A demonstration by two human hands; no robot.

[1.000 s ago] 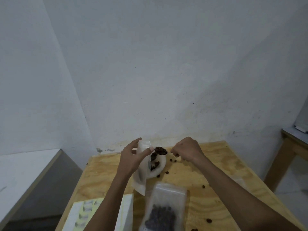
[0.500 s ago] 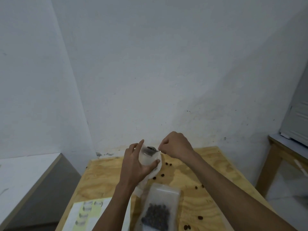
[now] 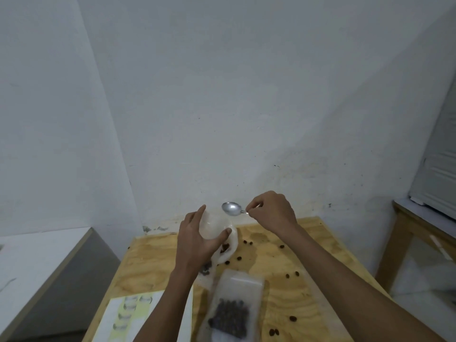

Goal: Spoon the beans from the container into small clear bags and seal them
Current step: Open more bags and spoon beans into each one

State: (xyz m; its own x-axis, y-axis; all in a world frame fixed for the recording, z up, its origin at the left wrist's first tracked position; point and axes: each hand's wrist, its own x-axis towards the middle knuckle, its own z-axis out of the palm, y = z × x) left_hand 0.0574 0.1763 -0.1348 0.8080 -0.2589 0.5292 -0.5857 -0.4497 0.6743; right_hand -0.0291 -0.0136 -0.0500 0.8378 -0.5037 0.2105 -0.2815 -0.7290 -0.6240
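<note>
Beans sit dark in the clear bag my left grip clasps above the plywood counter near its far edge; my right grip pinches an empty shiny metal spoon.

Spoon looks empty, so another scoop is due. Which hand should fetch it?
Right. The right hand already pinches the empty spoon, while the left hand is busy holding the bag open.

Silver spoon; dark brown beans in a clear bag; pale yellow grained plywood surface; white wall; sheet striped yellow and white at 8 o'clock.
</note>
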